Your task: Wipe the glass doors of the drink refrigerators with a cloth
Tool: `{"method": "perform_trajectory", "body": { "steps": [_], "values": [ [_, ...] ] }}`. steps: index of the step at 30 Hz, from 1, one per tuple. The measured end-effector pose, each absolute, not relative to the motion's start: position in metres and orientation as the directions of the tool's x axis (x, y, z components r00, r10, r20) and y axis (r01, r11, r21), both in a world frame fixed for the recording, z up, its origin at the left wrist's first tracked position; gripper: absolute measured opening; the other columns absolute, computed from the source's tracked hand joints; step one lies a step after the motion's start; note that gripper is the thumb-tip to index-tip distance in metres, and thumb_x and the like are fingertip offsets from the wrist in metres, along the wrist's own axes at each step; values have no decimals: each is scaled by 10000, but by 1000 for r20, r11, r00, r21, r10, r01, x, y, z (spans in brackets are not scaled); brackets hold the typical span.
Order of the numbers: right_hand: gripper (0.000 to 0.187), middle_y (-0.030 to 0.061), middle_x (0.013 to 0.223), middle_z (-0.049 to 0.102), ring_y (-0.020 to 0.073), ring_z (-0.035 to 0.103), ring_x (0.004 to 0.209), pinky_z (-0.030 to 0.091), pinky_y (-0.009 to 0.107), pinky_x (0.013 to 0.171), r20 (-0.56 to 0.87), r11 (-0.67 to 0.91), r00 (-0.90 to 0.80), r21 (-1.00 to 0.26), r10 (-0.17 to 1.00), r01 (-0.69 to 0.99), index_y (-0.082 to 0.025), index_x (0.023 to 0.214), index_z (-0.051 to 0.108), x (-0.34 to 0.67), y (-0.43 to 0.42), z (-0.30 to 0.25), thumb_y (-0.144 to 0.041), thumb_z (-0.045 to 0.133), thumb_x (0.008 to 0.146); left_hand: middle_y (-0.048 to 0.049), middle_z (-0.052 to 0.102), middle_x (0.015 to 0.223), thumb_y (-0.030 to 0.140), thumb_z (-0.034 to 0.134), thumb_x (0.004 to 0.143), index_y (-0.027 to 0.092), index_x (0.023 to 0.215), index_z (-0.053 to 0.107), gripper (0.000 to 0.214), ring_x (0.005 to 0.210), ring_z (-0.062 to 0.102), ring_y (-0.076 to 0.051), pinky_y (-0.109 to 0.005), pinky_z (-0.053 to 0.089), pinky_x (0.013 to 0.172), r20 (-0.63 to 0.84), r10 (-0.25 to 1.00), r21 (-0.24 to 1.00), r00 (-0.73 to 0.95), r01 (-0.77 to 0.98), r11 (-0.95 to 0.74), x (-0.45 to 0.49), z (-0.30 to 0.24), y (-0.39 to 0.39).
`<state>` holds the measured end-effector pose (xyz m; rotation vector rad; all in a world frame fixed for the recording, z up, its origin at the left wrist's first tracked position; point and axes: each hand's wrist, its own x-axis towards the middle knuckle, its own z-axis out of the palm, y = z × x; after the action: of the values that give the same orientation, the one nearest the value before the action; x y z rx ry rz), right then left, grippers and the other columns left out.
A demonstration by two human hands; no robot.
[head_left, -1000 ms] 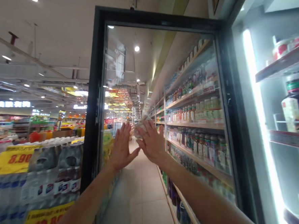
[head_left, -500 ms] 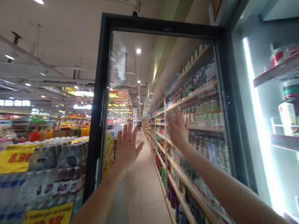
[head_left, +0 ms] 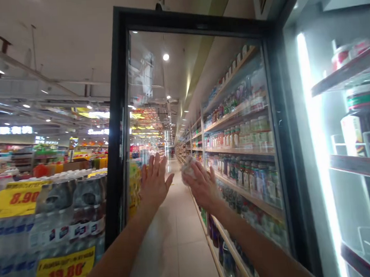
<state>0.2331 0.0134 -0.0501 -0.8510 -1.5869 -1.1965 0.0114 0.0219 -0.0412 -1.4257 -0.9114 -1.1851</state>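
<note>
A glass cooler door (head_left: pixel 154 52) with a black frame stands swung out in front of me. Against its pane, left of the middle, my left hand (head_left: pixel 154 184) is flat with the fingers spread, holding nothing. To the right of it my right hand (head_left: pixel 203 186) presses a crumpled whitish cloth (head_left: pixel 189 168) to the glass. The cloth is blurred and partly covered by the fingers, so whether it is fabric or paper is unclear.
On the right is the lit cooler with shelves (head_left: pixel 347 74) and a dark bottle with a green-banded cap (head_left: pixel 364 119). Shrink-wrapped bottle packs (head_left: pixel 68 225) with yellow price signs (head_left: pixel 66 271) stand at left. Shelves of drinks (head_left: pixel 239 152) and an aisle floor (head_left: pixel 162 248) show through the glass.
My right hand has moved left and down across the glass, closer to my left hand. The left hand stays on the pane almost where it was.
</note>
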Motion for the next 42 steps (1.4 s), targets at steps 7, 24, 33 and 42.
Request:
{"method": "perform_trajectory", "body": {
  "steps": [7, 24, 33, 42],
  "values": [
    [493, 177, 1482, 286, 301, 227, 1389, 213, 584, 1047, 978, 190, 200, -184, -64, 964, -220, 1389, 372, 260, 11, -90, -233, 357, 897, -177, 349, 1449, 388, 432, 894, 97, 1455, 173, 683, 1422, 81, -270, -488, 121, 1137, 941, -49, -338, 334, 927, -165, 4, -121, 7],
    [401, 61, 1423, 423, 241, 320, 1356, 173, 512, 1111, 966, 269, -256, 241, 21, 932, -340, 1204, 560, 248, 6, -159, -195, 494, 836, -155, 377, 1435, 395, 459, 880, 140, 1458, 185, 689, 1406, 180, -264, -499, 148, 1138, 956, -27, -290, 292, 934, -210, 2, -121, 15],
    [476, 188, 1498, 256, 326, 231, 1391, 272, 605, 1025, 989, 123, 149, -147, -9, 981, -211, 1343, 437, 287, 5, -167, -181, 421, 868, -163, 378, 1435, 388, 447, 882, 115, 1449, 214, 671, 1417, 124, -268, -493, 133, 1138, 958, -32, -287, 286, 937, -200, 7, -121, 14],
    [510, 149, 1503, 266, 327, 285, 1366, 245, 623, 1030, 990, 134, 141, -141, 16, 981, -270, 1365, 413, 300, 3, -171, -190, 416, 862, -159, 376, 1437, 389, 447, 877, 132, 1445, 236, 658, 1395, 213, -290, -496, 159, 1127, 960, 8, -272, 279, 941, -202, 5, -122, 14]
  ]
}}
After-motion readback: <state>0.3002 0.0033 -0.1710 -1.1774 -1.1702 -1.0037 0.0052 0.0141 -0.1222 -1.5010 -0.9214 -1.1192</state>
